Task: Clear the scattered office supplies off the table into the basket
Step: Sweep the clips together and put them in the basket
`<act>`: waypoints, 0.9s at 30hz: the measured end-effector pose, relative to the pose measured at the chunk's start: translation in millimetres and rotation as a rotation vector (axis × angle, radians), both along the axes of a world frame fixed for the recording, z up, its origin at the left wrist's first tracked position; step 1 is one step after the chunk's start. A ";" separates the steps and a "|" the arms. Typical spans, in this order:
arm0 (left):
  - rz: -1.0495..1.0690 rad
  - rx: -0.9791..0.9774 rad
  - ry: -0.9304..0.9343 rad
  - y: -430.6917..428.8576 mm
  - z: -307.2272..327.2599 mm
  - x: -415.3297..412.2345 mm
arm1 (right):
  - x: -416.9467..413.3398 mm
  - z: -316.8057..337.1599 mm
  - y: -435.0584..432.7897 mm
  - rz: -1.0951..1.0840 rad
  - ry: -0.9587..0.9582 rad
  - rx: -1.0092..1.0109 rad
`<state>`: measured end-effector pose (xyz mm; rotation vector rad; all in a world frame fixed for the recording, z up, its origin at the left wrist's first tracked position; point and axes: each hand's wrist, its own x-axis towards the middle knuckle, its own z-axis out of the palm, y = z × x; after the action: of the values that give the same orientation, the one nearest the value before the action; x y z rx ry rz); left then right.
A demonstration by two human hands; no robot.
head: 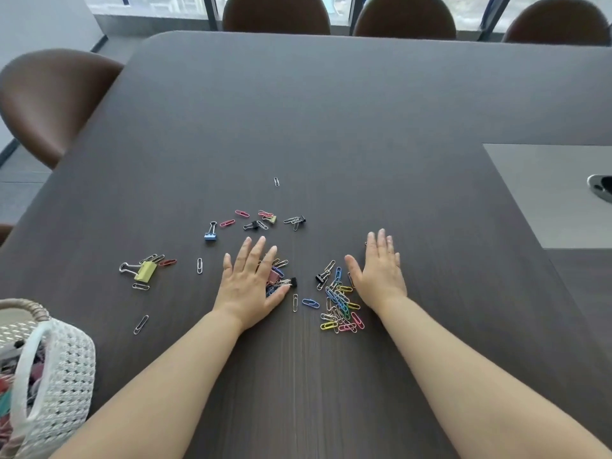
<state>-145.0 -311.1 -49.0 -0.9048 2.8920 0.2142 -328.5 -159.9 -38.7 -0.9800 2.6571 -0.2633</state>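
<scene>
Coloured paper clips and binder clips lie scattered on the dark table [331, 111]. My left hand [251, 279] lies flat, fingers spread, its right edge against a small heap of clips [280, 276]. My right hand [381, 270] also lies flat and open, just right of a bigger pile of paper clips [341, 309]. A yellow binder clip [144, 271] and a blue binder clip [210, 233] lie to the left. More clips [265, 220] sit beyond my hands. The white woven basket [66, 376] stands at the bottom left with supplies inside.
Brown chairs [49, 101] stand around the table's left and far edges. A grey inset panel [546, 193] with a metal fitting sits at the right. One lone paper clip [276, 182] lies farther out.
</scene>
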 end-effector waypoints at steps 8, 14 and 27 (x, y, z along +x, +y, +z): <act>0.047 0.005 0.111 -26.9 7.5 -3.0 | 32.4 10.0 -46.6 0.328 -0.067 -0.329; 0.241 -0.006 -0.001 -88.5 11.4 -10.8 | -7.6 16.4 -151.0 0.400 -0.066 -0.114; -0.148 0.161 0.143 -88.3 -3.5 -2.5 | -6.3 6.8 -127.0 0.691 -0.179 -0.012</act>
<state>-147.5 -399.4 -52.5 -0.6712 2.9996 0.5096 -334.8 -286.9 -31.9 -1.7014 2.0073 -0.1931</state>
